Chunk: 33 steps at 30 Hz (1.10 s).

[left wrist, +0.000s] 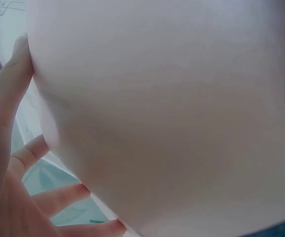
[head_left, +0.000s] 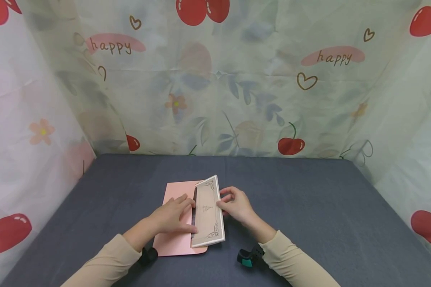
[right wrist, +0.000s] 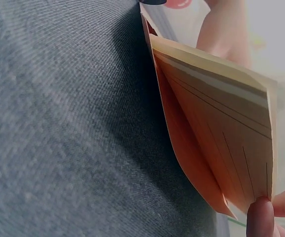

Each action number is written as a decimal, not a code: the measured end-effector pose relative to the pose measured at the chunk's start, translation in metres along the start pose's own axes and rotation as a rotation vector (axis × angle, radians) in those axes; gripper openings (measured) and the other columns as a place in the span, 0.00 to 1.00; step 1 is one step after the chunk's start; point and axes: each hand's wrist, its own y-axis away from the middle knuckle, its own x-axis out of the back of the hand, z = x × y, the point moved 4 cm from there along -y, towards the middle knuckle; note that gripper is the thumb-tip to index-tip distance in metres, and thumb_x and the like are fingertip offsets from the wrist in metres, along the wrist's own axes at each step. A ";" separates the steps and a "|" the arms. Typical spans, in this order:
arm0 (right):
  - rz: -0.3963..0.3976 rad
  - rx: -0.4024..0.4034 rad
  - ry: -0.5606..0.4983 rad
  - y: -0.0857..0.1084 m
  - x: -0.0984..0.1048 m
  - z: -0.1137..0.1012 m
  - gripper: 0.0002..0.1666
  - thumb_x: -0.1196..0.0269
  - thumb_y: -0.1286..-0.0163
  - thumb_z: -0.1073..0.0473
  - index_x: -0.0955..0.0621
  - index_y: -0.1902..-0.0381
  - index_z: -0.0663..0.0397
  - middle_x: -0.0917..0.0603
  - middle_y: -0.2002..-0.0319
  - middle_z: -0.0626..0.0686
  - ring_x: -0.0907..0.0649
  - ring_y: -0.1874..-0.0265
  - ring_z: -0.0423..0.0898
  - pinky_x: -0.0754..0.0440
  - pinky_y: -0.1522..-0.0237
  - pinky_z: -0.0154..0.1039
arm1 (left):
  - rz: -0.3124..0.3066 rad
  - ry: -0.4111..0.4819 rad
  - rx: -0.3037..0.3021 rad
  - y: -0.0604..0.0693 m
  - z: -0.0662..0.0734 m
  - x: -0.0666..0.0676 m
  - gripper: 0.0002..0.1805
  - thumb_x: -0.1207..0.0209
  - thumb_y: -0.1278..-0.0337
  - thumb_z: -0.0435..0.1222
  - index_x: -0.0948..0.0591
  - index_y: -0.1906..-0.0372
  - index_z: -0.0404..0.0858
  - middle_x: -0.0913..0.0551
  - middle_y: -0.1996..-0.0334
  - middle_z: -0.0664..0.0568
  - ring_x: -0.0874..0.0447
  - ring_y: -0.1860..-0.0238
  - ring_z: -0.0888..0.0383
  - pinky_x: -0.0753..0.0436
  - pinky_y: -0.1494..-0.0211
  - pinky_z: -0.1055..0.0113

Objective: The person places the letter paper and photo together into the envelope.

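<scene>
A flat pink sleeve lies on the dark tabletop. A stack of cream cards with ornate corners stands partly out of its right side, tilted upward. My left hand lies over the sleeve and holds its opening edge, thumb and fingers spread along it. Up close in the left wrist view, the sleeve covers most of the picture. With thumb and fingers, my right hand pinches the stack's outer right edge. From the right wrist, the stack's lined underside shows above the sleeve's orange-looking lower panel.
Dark grey cloth covers the table. A printed curtain with cherries and hearts hangs behind and along both sides. Dark wrist straps are worn at both sleeve cuffs.
</scene>
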 end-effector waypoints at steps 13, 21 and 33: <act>-0.022 -0.011 -0.038 -0.001 -0.007 0.006 0.21 0.36 0.46 0.70 0.26 0.53 0.66 0.17 0.73 0.58 0.21 0.83 0.38 0.18 0.79 0.36 | 0.003 0.000 0.004 0.000 0.000 0.000 0.34 0.33 0.64 0.61 0.29 0.49 0.53 0.39 0.31 0.39 0.39 0.33 0.34 0.39 0.33 0.38; -0.036 -0.005 -0.031 -0.001 -0.011 0.008 0.21 0.36 0.45 0.69 0.26 0.52 0.66 0.18 0.72 0.58 0.21 0.82 0.38 0.17 0.78 0.37 | 0.003 -0.002 0.003 -0.001 0.000 0.000 0.34 0.33 0.64 0.61 0.29 0.48 0.53 0.38 0.31 0.40 0.38 0.33 0.34 0.38 0.34 0.38; -0.061 -0.016 -0.045 0.000 -0.015 0.007 0.21 0.37 0.43 0.68 0.27 0.52 0.66 0.17 0.71 0.59 0.19 0.82 0.39 0.16 0.77 0.37 | -0.005 -0.009 -0.003 -0.002 -0.001 0.000 0.34 0.34 0.64 0.62 0.29 0.49 0.53 0.38 0.31 0.38 0.37 0.34 0.34 0.38 0.34 0.38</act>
